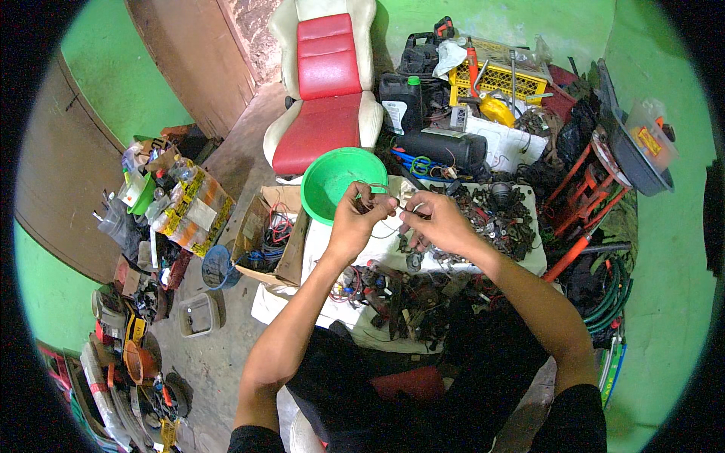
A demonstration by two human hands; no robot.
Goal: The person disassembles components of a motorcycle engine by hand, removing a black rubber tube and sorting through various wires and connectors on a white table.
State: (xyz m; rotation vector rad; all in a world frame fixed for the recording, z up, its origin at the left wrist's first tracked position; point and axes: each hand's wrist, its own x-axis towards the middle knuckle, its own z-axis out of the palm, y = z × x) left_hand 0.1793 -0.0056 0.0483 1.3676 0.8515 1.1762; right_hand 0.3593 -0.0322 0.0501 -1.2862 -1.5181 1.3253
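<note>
Both hands are raised over a white cloth (pixel 316 245) spread with small parts. My left hand (pixel 359 215) is closed in a pinch on a thin wire (pixel 384 236), which hangs in a loose loop below the fingers. Close by on its right, my right hand (pixel 436 220) pinches too, its fingertips at the same wire. What exactly lies between the fingertips is too small to make out. Just behind my left hand stands a green basin (pixel 323 185). Dark small metal and plastic parts (pixel 502 223) are heaped beyond my right hand, and more parts (pixel 408 302) lie nearer to me.
An open cardboard box (pixel 291 253) of cables sits left of the cloth. Farther back is a red and white car seat (pixel 325 121). A yellow crate (pixel 483 79), a black canister (pixel 400 102) and a red metal stand (pixel 585 185) crowd the right. A clear tub (pixel 200 315) rests on the floor.
</note>
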